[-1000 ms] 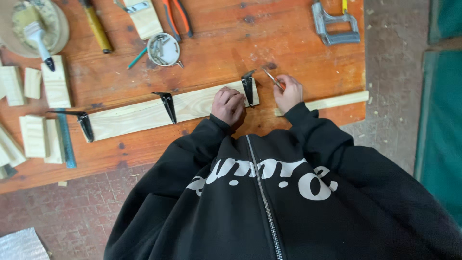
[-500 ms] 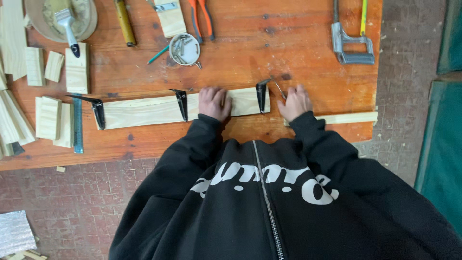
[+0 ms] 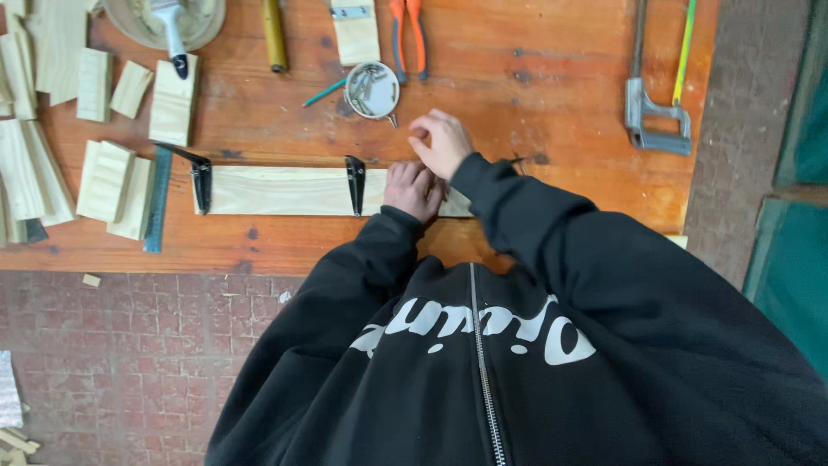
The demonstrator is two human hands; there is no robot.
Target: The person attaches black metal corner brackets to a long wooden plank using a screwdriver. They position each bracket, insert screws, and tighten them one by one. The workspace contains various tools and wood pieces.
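A pale wooden plank (image 3: 276, 191) lies on the orange workbench (image 3: 535, 69), with black metal hooks fixed at its left end (image 3: 202, 177) and its middle (image 3: 354, 183). My left hand (image 3: 413, 190) presses down on the plank right of the middle hook, fingers curled. My right hand (image 3: 441, 141) hovers just above it with fingertips pinched together, close to a small round tin of screws (image 3: 372, 89). Whether anything sits between the fingertips cannot be seen. My right sleeve hides the plank's right end; a bit of dark metal (image 3: 517, 160) shows beyond it.
A hacksaw (image 3: 660, 108) lies at the right, orange-handled pliers (image 3: 409, 30) and a yellow tool handle (image 3: 274, 34) at the top. A bowl with a brush (image 3: 172, 22) and several wood offcuts (image 3: 108, 177) fill the left. A blue ruler (image 3: 157, 203) lies beside them. Brick floor below.
My right hand has left the plank's right end and moved up and left, toward the tin of screws. My left hand has stayed on the plank.
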